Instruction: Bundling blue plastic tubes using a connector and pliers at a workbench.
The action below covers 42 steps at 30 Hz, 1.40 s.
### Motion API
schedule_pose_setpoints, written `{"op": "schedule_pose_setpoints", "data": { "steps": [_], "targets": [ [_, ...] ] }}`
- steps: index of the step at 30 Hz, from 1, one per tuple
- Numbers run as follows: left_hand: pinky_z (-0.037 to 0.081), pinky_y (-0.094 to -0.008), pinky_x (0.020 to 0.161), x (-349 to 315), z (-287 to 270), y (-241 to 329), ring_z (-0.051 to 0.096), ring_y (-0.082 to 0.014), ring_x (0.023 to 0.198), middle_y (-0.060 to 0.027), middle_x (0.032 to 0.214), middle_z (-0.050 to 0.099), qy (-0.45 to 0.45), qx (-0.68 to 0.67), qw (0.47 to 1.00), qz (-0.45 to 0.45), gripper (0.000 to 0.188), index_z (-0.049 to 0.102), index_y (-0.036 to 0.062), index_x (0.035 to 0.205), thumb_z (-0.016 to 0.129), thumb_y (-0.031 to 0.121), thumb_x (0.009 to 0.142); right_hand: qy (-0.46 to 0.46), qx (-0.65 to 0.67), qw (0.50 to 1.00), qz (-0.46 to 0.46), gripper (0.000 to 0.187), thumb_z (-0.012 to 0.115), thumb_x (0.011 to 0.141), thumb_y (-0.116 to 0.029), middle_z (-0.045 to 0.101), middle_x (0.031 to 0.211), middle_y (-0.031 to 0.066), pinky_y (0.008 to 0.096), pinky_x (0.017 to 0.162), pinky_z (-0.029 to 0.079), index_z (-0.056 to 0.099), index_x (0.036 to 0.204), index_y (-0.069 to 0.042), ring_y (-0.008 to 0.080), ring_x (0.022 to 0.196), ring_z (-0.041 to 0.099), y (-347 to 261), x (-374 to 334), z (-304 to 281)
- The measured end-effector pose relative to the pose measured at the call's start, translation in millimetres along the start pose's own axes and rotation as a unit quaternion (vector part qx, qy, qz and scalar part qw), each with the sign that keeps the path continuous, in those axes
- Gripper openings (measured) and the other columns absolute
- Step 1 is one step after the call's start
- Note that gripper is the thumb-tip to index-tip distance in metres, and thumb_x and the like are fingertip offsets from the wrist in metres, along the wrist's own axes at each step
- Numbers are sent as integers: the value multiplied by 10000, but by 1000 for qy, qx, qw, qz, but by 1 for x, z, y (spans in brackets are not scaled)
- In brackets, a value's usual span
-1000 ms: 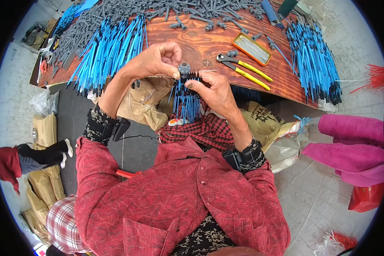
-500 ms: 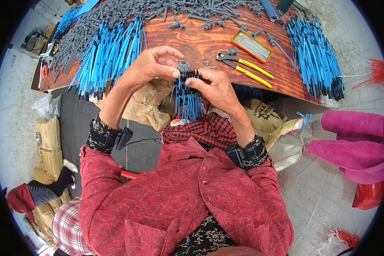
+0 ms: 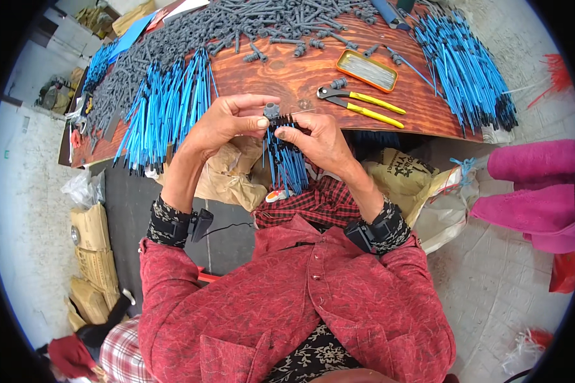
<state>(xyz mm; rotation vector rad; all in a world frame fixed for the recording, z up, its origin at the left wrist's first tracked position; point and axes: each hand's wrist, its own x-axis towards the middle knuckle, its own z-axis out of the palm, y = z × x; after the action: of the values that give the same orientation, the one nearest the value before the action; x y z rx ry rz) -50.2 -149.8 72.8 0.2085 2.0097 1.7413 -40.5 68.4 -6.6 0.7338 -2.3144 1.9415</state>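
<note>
Just off the near edge of the wooden table, both my hands work close together. My left hand [image 3: 220,127] is closed, pinching a small grey plastic fitting [image 3: 272,111] between thumb and fingers. Right beside it, my right hand [image 3: 322,140] is wrapped round the black upper ends of a bundle of thin blue rods [image 3: 287,167], which hangs down below the fingers. The fitting sits at the top of the bundle; whether it is joined to a rod I cannot tell. A thin light needle or wire seems to stick out above my right hand.
On the table [image 3: 243,73] lie yellow-handled pincers [image 3: 364,107], an orange-rimmed tin of thin pins [image 3: 367,70] and a heap of grey fittings [image 3: 172,38]. Blue rods with black tips are piled at left [image 3: 166,105] and right [image 3: 463,70]. Sacks [image 3: 441,191] stand below the table.
The whole view has shifted slightly. Both hands keep nearly the same hold, on the grey fitting and the bundle of rods; the left fingers have closed in a little.
</note>
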Motion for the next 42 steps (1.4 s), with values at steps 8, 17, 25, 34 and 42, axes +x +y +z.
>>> {"op": "schedule_pose_setpoints", "data": {
  "steps": [8,17,25,34,42],
  "targets": [
    [555,-262,818,0,12,-4,650,-100,861,-55,1064,704,63,20,998,17,676,406,8,1492,725,99,903,45,-39,998,-7,263,740,859,-290,678,725,154,391,576,479,749,887,-28,272,622,661,2,3,7],
    [552,-255,849,8,8,-26,641,-81,849,-57,1136,700,78,-22,997,17,494,520,-38,1405,670,120,962,56,-58,997,4,299,725,858,-336,672,739,180,428,588,479,748,869,-38,334,647,659,4,6,10],
    [534,-240,811,10,18,-36,649,-84,886,-107,1125,711,157,-55,985,46,505,503,-45,1409,681,81,953,54,-61,997,8,291,731,857,-320,663,714,182,416,574,473,743,860,-30,328,620,652,3,6,7],
    [533,-219,795,11,17,-44,656,-74,869,-51,1088,727,150,-94,984,35,350,658,-22,1265,708,116,948,58,-62,996,14,287,726,861,-313,662,714,183,418,562,463,738,847,-27,326,611,646,3,6,7],
    [539,-226,812,11,29,-43,648,-59,865,-31,1094,727,129,-70,987,71,386,637,-1,1317,692,144,964,63,-88,994,14,298,726,861,-326,657,705,172,422,563,465,728,831,-30,339,616,644,1,2,3]
  ]
}}
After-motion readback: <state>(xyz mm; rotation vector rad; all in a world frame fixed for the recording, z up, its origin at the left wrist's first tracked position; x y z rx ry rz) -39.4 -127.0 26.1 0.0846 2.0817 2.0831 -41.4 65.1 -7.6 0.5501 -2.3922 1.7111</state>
